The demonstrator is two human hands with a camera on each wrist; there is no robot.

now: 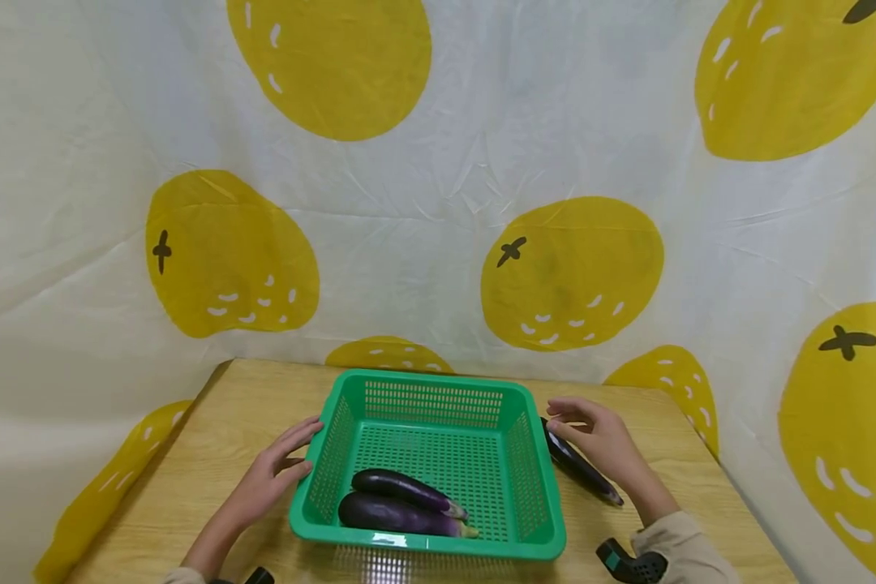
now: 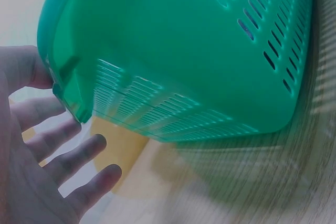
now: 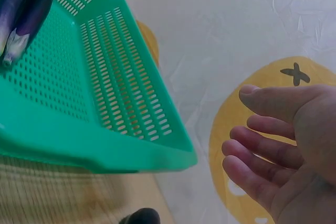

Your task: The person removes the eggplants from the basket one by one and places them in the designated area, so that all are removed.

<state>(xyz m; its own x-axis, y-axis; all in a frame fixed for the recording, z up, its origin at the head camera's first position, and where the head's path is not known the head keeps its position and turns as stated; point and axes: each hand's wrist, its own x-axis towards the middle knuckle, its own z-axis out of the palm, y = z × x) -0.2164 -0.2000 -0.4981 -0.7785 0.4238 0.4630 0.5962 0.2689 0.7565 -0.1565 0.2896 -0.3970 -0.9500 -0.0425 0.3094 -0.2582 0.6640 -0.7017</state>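
A green plastic basket [image 1: 427, 545] with slotted walls stands on the table, and two purple eggplants [image 1: 401, 517] lie side by side in its near-left part. At the basket's left rim is my left hand [image 1: 270, 474], its fingertips touching the edge with the fingers spread and fairly straight. My right hand [image 1: 602, 438] hovers over a third eggplant [image 1: 587, 474], which lies on the table just outside the basket's right wall. In the right wrist view the fingers of that hand [image 3: 278, 145] are loosely bent and hold nothing, apart from the basket's rim.
A wooden table [image 1: 255, 389] carries everything. Behind and beside it hangs a pale cloth [image 1: 409, 268] printed with large yellow fruits. Each wrist wears a dark device; the right one [image 1: 631, 561] shows below the sleeve.
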